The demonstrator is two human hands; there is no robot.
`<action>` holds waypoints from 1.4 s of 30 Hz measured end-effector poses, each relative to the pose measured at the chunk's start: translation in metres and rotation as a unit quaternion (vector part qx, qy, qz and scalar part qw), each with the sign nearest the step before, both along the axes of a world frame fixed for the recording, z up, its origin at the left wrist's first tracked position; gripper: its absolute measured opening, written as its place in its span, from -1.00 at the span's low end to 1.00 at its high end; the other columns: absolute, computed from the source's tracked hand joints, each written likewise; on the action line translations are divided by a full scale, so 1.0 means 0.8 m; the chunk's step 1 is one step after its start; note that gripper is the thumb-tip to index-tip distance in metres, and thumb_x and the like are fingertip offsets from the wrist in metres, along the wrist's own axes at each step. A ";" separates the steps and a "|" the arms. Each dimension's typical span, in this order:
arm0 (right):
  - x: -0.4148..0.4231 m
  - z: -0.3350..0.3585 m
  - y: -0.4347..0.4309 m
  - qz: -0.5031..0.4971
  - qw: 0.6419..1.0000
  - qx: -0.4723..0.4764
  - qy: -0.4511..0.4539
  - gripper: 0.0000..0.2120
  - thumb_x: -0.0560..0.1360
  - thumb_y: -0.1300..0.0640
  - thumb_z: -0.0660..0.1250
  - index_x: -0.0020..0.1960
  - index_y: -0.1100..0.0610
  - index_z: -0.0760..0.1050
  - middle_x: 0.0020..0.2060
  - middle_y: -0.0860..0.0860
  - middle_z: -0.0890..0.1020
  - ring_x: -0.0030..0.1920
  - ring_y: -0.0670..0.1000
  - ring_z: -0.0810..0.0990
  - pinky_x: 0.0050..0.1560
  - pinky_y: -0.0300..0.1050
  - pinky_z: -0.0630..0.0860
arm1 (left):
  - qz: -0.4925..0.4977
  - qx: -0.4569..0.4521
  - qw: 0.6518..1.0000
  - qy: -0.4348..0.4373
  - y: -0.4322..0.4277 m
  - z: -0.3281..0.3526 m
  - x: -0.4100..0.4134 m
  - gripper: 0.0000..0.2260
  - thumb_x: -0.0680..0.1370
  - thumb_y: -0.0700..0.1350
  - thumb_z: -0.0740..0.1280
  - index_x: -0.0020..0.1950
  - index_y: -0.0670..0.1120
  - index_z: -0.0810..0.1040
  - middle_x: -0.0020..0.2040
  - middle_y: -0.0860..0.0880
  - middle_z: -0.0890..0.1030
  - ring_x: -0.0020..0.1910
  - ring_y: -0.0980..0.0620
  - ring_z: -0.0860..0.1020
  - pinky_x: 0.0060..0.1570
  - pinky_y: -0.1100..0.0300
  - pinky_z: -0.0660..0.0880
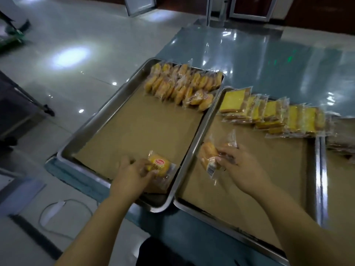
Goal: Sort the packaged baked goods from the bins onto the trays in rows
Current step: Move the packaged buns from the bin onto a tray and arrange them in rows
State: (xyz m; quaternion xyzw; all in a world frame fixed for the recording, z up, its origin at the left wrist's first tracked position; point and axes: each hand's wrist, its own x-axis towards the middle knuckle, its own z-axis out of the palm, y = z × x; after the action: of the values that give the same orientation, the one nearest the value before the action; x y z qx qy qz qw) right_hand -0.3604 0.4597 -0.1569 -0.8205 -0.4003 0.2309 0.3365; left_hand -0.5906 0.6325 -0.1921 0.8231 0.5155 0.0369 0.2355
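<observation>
Steel trays: 3 (left tray, middle tray, third tray cut off at 3 o'clock). Bun rows: 2, at left tray's 12 o'clock; overlapping, packs uncountable. Cake-slice row: 1. Bun pack in left hand: 1. Wrapped packs in right hand: number unclear.

Left tray holds rowed wrapped buns at its far end; right tray, square slices.

A white cable loop lies on the glossy tiled floor, below and left of the left hand. A dark wheeled cart stands farther left. Ahead of that hand spreads a shiny teal table cover, with metal-framed doors beyond.
</observation>
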 end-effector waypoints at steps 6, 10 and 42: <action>-0.037 0.002 0.030 -0.098 0.995 0.023 0.011 -0.69 0.52 0.04 0.31 0.26 -0.08 0.50 0.04 -0.10 0.41 -0.08 -0.20 0.47 -0.05 -0.35 0.35 | -0.319 -0.062 0.945 0.021 0.050 -0.009 0.004 -0.59 0.50 0.03 0.34 0.33 0.19 0.40 0.48 0.15 0.18 0.33 0.04 0.32 0.19 0.30 0.20; -0.068 0.005 0.042 -0.163 0.986 0.039 0.011 -0.68 0.53 0.04 0.31 0.27 -0.05 0.50 0.05 -0.15 0.39 -0.12 -0.34 0.41 -0.15 -0.54 0.27 | -0.430 -0.017 0.902 0.025 0.066 -0.016 0.010 -0.67 0.51 0.11 0.30 0.27 0.17 0.50 0.45 0.11 0.25 0.38 0.06 0.22 0.32 0.26 0.16; -0.164 -0.003 0.159 -0.033 0.987 0.060 0.143 -0.37 0.26 0.19 0.57 0.11 -0.36 0.43 0.22 -0.13 0.38 0.25 -0.07 0.44 0.15 -0.14 0.53 | -0.021 -0.525 0.778 -0.344 0.159 0.016 0.002 -0.72 0.31 0.04 0.45 -0.17 -0.11 0.49 -0.30 -0.10 0.60 -0.40 -0.04 0.54 -0.44 0.19 0.52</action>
State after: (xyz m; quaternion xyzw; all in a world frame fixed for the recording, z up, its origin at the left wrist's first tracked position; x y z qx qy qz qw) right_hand -0.4917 0.5869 -0.1594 -0.7700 -0.3337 0.3106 0.4464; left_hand -0.5890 0.7594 -0.1794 0.5149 0.3223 0.0360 0.7935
